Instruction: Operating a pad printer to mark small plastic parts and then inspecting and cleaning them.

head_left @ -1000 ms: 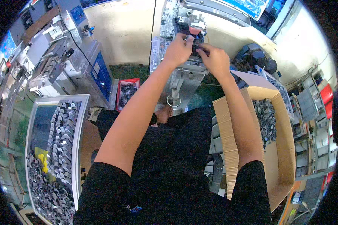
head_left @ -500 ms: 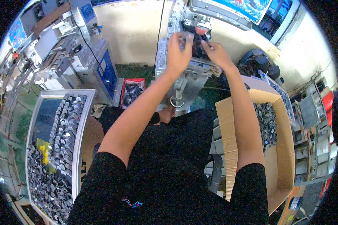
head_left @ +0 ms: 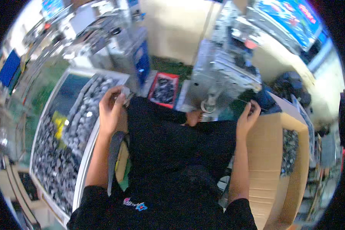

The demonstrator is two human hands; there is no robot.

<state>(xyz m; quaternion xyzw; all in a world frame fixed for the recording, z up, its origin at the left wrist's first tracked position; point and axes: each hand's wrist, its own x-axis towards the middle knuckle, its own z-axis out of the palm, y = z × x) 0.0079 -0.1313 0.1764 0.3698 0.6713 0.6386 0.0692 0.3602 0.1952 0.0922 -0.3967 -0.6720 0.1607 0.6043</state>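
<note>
My left hand (head_left: 112, 106) is above the inner edge of the pale-framed tray (head_left: 80, 184), fingers curled round a small pale grey piece (head_left: 125, 92). Blur hides the exact shape of that piece. Over the inner side of the cardboard box (head_left: 262, 153), my right hand (head_left: 249, 118) is closed, thumb against fingers. A thin line shows at its fingertips, too blurred to name. In the tray lie rows of small grey curved parts (head_left: 80, 111), a heap of loose dark parts (head_left: 53, 172) and a yellow piece (head_left: 59, 124).
A metal bench machine (head_left: 226, 65) with a red knob (head_left: 250, 44) stands ahead. On the floor is a red bin (head_left: 168, 103) of dark parts. More small parts (head_left: 289, 151) lie inside the cardboard box. A grey and blue cabinet (head_left: 141, 57) stands ahead left.
Both hands have left the machine and moved apart: the left toward the tray, the right back toward the box. The view has turned left, shifting the surroundings rightward.
</note>
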